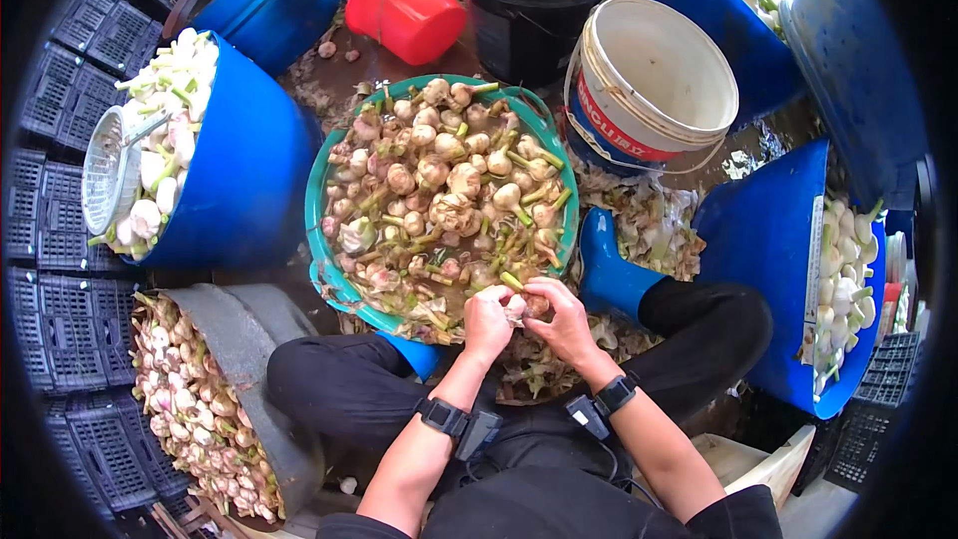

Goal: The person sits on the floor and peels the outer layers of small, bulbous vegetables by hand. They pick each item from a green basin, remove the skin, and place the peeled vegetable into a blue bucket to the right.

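Note:
Over the near rim of a green tub (317, 187), my two hands meet close together. My right hand (560, 314) pinches a brownish garlic bulb (536, 305) between thumb and fingers. My left hand (488, 320) touches the bulb's left side, its fingers curled around a pale, pinkish piece that looks like garlic skin (515, 308). The fingers partly hide both. A short green stem (512, 281) shows just above the fingertips. Many unpeeled garlic bulbs (432, 171) with cut stems fill the tub, lying in murky brown water.
Blue barrels of pale garlic stand at left (239, 165) and right (756, 262), a white strainer (105, 172) atop the left one. A grey container (247, 329) of unpeeled garlic leans nearby. Beyond the tub are red (419, 11), black (516, 37) and white (651, 67) buckets. Peelings (644, 221) litter the floor.

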A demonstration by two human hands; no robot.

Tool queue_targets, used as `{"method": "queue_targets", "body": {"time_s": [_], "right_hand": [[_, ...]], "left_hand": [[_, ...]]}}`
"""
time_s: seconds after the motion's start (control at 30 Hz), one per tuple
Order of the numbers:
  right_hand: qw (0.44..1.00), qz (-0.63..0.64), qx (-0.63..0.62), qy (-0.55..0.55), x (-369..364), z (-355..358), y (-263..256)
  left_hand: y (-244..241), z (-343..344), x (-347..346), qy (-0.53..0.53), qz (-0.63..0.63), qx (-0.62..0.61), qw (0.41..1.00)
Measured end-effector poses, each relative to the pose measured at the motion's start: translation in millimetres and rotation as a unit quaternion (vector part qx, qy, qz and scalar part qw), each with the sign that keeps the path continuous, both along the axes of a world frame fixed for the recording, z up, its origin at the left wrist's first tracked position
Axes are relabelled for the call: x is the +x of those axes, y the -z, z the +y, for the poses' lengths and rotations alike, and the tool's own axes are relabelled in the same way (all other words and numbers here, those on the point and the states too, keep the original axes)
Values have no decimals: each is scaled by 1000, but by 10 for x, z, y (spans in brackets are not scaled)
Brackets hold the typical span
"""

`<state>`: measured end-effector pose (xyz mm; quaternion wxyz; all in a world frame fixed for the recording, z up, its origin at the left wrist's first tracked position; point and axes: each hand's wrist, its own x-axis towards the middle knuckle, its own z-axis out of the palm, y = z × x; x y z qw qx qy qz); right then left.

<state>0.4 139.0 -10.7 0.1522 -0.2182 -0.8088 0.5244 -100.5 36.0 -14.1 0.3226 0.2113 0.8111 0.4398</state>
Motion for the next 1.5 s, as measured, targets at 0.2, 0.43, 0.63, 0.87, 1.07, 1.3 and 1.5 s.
{"method": "queue_targets", "body": {"time_s": [0.2, 0.43, 0.63, 0.87, 1.07, 1.3, 1.5], "right_hand": [[866, -36, -490, 93, 45, 69, 69], [803, 16, -591, 72, 88, 72, 31], [785, -19, -610, 108, 154, 102, 178], [984, -34, -171, 27, 80, 8, 40], [826, -44, -552, 105, 123, 32, 84], [946, -41, -320, -17, 180, 100, 151], [767, -36, -640, 26, 166, 113, -5]], "left_hand": [[61, -91, -100, -117, -400, 135, 899], [-78, 4, -114, -67, -420, 165, 890], [-25, 12, 3, -105, -371, 155, 909], [41, 0, -10, -16, -72, 42, 996], [1, -56, -73, -95, -389, 141, 905], [-132, -2, -73, 9, -358, 132, 924], [-133, -119, -132, -54, -514, 181, 836]]}}
